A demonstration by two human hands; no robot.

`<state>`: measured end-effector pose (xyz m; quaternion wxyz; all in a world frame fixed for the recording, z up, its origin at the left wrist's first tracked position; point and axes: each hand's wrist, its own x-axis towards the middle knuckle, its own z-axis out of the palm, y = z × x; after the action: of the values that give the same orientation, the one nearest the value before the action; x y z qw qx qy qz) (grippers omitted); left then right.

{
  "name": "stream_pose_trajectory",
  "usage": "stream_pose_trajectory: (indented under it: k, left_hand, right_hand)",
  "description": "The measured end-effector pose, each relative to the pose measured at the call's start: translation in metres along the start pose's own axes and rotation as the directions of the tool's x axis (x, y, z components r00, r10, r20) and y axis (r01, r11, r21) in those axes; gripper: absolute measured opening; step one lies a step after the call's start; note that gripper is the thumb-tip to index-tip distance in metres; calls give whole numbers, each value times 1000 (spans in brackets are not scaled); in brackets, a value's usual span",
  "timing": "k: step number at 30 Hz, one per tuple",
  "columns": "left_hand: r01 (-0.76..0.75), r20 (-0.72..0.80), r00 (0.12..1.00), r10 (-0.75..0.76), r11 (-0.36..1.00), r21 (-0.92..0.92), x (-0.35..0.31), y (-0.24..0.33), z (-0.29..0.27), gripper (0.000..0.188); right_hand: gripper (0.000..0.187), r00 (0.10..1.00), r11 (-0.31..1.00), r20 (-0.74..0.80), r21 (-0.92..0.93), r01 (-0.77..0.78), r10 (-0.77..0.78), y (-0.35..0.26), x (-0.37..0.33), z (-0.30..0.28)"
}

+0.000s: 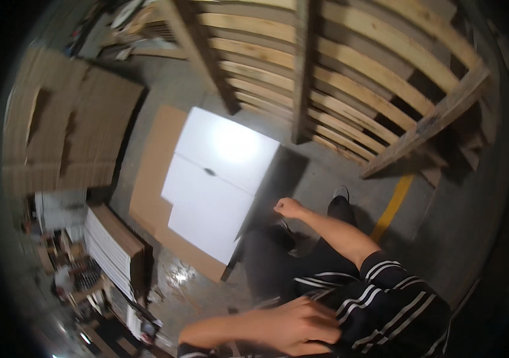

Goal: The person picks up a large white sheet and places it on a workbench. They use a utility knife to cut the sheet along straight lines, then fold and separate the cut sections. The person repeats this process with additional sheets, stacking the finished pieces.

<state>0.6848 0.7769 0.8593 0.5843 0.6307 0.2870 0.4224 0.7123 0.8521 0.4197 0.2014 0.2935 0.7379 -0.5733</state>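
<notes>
The white board lies flat near the middle of the frame, on a larger brown cardboard sheet that shows past its left and lower edges. Neither of my hands touches it. My right hand hangs to the right of it, fingers curled together with nothing showing in them. My left hand, at the bottom of the frame, is in front of my striped shirt, too blurred for me to tell whether its fingers are apart or closed.

To handle this board well, I judge I should open both hands and take it by opposite outer edges, pressing neither on the crease nor on the dark cut-out beside it, where it would likely bend first. The notch on its left side could snag, so I'd lift evenly, clear of the wooden pallet above.
</notes>
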Motion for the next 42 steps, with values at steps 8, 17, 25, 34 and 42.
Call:
stream_pose_trajectory:
  k: [8,17,25,34,42]
  left_hand:
    - [618,-717,299,-630,700,-358,-142,-340,-67,47]
    - [975,-957,159,-244,-110,191,-288,-549,-95,114]
    - [947,-949,302,-91,-82,309,-312,-574,-110,104]
    - [959,-958,279,-66,-32,281,-315,-576,-109,91]
    - [965,-964,262,39,-42,260,-297,-579,-111,96]
  right_hand:
    - [54,993,995,-86,-56,-81,76,237,280,-49]
    - [64,926,829,370,540,-146,-78,226,504,-61]
    - [49,939,794,343,580,-181,-37,183,569,-39]
    - [42,917,716,392,661,-224,-75,219,576,-44]
    - [42,919,746,390,595,-300,59,226,555,-106]
